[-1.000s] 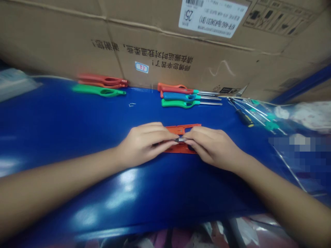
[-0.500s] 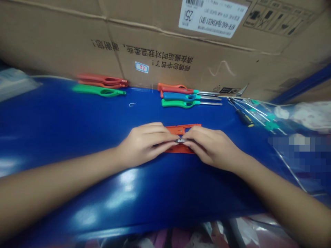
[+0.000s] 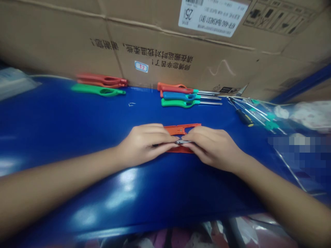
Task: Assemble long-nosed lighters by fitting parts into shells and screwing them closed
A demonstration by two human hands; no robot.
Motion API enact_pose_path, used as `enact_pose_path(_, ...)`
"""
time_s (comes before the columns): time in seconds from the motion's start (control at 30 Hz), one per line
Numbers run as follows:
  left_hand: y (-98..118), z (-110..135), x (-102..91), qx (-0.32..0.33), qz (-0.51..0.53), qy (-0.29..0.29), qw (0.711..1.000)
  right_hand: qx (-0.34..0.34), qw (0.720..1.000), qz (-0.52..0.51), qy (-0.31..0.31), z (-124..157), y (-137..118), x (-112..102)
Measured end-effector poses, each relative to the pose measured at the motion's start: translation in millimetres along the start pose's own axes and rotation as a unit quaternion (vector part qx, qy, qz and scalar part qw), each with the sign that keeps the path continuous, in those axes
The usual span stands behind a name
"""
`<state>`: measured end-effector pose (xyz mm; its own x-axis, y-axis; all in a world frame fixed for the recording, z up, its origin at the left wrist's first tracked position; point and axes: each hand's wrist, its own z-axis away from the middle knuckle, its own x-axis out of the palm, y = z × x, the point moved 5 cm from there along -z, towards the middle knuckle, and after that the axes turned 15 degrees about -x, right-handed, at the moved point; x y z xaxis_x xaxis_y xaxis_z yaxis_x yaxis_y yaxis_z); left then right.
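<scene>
Between my two hands is a small silvery metal piece (image 3: 183,141), pinched from both sides over the blue table. My left hand (image 3: 146,141) closes thumb and fingers on its left end. On the other end, my right hand (image 3: 216,146) holds it in the same kind of pinch. My fingers cover most of the piece, so its full shape is hidden. Just behind and below the fingers lie an orange lighter shell half (image 3: 178,130) and a second orange shell part (image 3: 178,150), both partly covered by my hands.
Along the cardboard box (image 3: 77,41) lie red and green lighter handles (image 3: 88,90) at left and assembled long lighters (image 3: 178,103) with metal tubes at centre. A screwdriver (image 3: 244,117) and several metal lighter tubes (image 3: 258,113) are at right. Tiny wire bits (image 3: 131,104) rest behind my hands.
The metal piece has turned slightly between my fingers, and more of its length shows beside my right fingertips. Both hands stay almost where they were.
</scene>
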<state>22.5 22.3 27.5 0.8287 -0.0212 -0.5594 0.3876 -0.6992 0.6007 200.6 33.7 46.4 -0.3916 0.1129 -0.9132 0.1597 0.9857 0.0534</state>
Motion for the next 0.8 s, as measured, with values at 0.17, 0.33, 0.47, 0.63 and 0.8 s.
enact_pose_path(0.17,0.9,-0.8,-0.1,0.003,0.004,-0.009,1.000,-0.017,0.999,0.035,-0.015,-0.8,-3.0,1.1)
enact_pose_path(0.33,1.4,-1.6,0.2,0.001,-0.007,-0.023,1.000,-0.033,0.997,0.060,-0.034,-1.2,-4.6,4.5)
enact_pose_path(0.47,2.2,-2.3,1.6,-0.007,-0.026,-0.030,0.999,-0.024,0.995,0.068,-0.066,-2.4,-2.9,3.9)
enact_pose_path(0.63,2.8,-3.6,2.1,-0.020,-0.049,-0.033,0.998,-0.004,0.997,0.057,-0.052,-3.1,-3.4,1.6)
enact_pose_path(0.8,1.4,-3.2,3.9,-0.024,-0.069,-0.045,0.996,0.019,0.999,0.010,-0.035,-1.1,-2.9,3.9)
